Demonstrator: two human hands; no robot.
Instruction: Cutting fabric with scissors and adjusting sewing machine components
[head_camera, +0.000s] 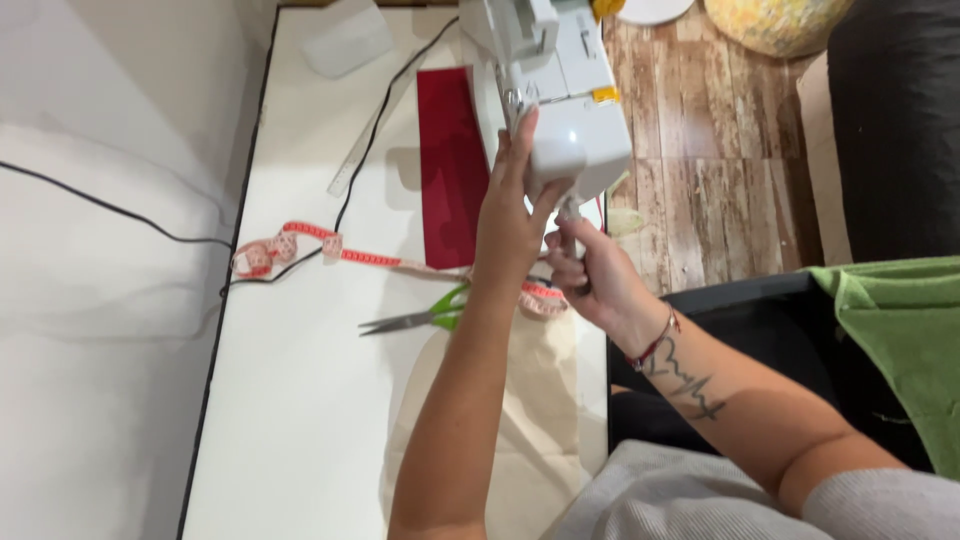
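Observation:
A white sewing machine (560, 90) stands at the far end of the white table (300, 400). My left hand (508, 225) reaches up and grips the machine's near end, fingers on its side and thumb underneath. Just right of it, my right hand (590, 275) is closed in a fist around a small grey part (569, 212) that sticks out below that same end. What the part is cannot be made out. A piece of red fabric (450, 170) lies flat beside the machine, to its left.
A pink measuring tape (300, 240), green-handled scissors (420, 318), a clear ruler (360, 150) and a black cable (370, 140) lie on the table. Beige fabric (530, 410) hangs at the near edge. A green cloth (900, 340) and a black box (770, 320) are at right.

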